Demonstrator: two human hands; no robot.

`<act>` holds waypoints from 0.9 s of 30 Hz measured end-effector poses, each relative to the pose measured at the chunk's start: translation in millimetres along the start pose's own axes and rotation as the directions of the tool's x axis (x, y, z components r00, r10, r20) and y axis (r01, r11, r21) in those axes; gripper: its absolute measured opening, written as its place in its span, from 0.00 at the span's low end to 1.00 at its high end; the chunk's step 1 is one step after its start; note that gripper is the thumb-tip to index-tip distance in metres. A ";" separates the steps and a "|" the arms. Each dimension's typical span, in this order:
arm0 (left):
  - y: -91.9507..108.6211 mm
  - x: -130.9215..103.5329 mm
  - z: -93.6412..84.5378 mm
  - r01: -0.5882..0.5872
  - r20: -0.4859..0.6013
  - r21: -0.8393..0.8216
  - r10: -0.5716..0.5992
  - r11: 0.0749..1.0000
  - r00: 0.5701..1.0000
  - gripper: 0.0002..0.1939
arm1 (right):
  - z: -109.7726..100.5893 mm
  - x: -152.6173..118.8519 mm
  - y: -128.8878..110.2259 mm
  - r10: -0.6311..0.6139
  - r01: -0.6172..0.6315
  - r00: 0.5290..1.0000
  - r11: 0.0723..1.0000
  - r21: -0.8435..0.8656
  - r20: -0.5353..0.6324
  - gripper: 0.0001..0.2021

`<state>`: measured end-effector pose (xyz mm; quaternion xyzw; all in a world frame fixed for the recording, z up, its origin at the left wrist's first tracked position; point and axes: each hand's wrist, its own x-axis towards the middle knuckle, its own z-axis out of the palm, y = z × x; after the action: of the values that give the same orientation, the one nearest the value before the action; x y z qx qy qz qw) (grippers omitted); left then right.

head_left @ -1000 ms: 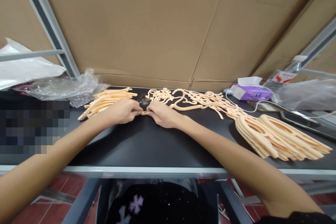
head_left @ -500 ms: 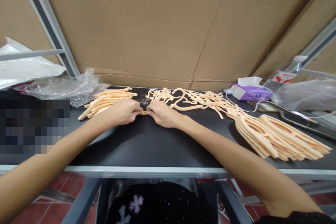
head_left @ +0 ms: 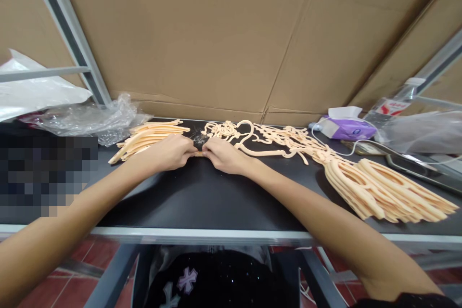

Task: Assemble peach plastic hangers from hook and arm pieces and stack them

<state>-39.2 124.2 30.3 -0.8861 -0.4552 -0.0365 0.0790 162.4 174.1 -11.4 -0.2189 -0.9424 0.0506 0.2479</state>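
Note:
Both of my hands are closed over the black table, with their fingertips close together. A thin peach-coloured strip [head_left: 199, 154] shows in the gap between them. It appears to be one end of a plastic clothes hanger [head_left: 267, 152], whose hook and other arm show behind my right wrist. My left hand [head_left: 176, 151] pinches the strip from the left, and my right hand [head_left: 224, 155] pinches it from the right. My fingers cover most of the gripped part. Several peach hanger pieces [head_left: 151, 134] lie just beyond my left hand.
Thin peach offcuts [head_left: 224, 130] lie behind my right hand. Stacked hangers [head_left: 390, 192] spread over the table's right side. A purple tissue pack [head_left: 348, 128], a white cable, a phone [head_left: 426, 173] and a bottle [head_left: 393, 101] are at back right. Clear plastic wrap [head_left: 97, 120] lies back left; cardboard stands behind.
The far arm of the hanger behind my right wrist has dipped slightly toward me. Both hands stay in nearly the same place, still pinching the strip.

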 end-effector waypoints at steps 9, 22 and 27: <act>-1.1 -3.5 -1.7 -0.043 -0.005 -0.123 0.043 0.991 0.999 0.16 | 1.3 -4.6 2.0 -0.023 0.025 0.997 0.999 0.033 -0.068 0.07; -0.4 -5.5 2.2 0.038 -0.155 -0.167 -0.065 0.985 0.986 0.17 | 1.5 -6.5 0.6 -0.102 0.097 0.970 0.995 -0.035 -0.219 0.08; 2.3 -5.3 4.2 0.053 -0.177 -0.140 -0.078 0.989 0.981 0.18 | 2.6 -6.3 0.7 -0.121 0.110 0.963 0.992 -0.061 -0.241 0.07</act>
<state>-40.4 119.3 25.2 -0.8668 -0.4716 -0.1506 0.0592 166.2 172.0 -16.6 -0.1740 -0.9168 -0.0136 0.3592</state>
